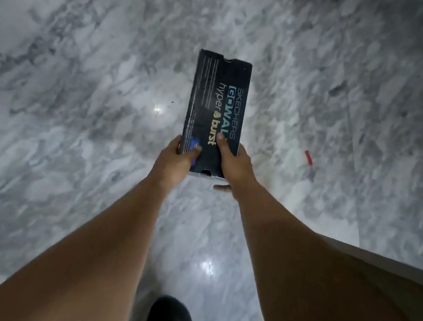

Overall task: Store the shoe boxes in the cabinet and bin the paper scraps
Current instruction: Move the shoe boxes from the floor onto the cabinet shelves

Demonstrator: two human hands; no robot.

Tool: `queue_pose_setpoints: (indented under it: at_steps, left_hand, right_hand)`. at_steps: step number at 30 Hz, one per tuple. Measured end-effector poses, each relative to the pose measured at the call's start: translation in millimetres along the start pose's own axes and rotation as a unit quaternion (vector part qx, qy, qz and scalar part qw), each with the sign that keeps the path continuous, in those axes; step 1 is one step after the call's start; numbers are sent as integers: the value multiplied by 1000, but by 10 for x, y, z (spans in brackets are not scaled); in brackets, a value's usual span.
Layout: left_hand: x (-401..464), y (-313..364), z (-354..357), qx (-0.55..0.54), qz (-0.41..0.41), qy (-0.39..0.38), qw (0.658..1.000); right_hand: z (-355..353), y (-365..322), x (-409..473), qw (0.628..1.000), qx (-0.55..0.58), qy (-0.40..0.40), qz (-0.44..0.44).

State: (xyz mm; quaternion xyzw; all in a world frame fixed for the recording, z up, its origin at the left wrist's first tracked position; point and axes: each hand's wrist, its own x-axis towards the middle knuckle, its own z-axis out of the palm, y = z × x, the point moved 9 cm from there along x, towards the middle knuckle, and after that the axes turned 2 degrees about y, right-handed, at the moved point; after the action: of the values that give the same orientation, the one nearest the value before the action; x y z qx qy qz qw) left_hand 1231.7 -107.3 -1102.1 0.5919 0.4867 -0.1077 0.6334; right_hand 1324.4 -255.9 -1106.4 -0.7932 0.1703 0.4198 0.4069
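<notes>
A black shoe box [216, 99] with printed lettering on its lid is held out in front of me above the marble floor, its long side pointing away. My left hand [175, 160] grips its near left corner, thumb on the lid. My right hand [234, 163] grips the near right corner, thumb on the lid and a fingertip showing under the box. A small red scrap [308, 157] lies on the floor to the right of the box.
Grey-white marble floor [77, 117] fills the view, with bright light reflections. A grey edge of furniture or a wall base [392, 265] runs along the lower right. A dark shoe [170, 320] shows at the bottom.
</notes>
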Motion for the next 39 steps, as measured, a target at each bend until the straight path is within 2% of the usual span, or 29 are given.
queue_pose_setpoints:
  at_steps: [5,10,16,21,26,30,34,39]
  left_hand:
    - [-558,-386,-178,-46,-20,7,999]
    - [-1663,-532,-747,-98,-51,29,993]
    - [-3691,-650,-1823,-164,-82,75,980]
    - [-5812,-898,-2809,-233,-74,117,963]
    - [-8028,-1220,-3814,-270,-59,161,947]
    - [-9352,-1532,-4593,-268,-64,209,938]
    - [-10130,-1723,-5092,-305,-40,247,919]
    - [-10486,-1802,-5598,-327,-32,287,900]
  right_hand:
    - [75,264,-508,998,14,-18,-64]
    - [285,299,-1559,991,-15,-42,-127]
    - [706,248,-3642,976,-90,-115,-161]
    - [1099,166,-5853,950,-171,-174,-196]
    - [1487,494,-8028,929,-213,-233,-191]
    - [1894,771,-9502,915,-206,-279,-208]
    - [2273,943,-10489,914,-173,-293,-222]
    - [2650,709,-11161,903,-151,-292,-277]
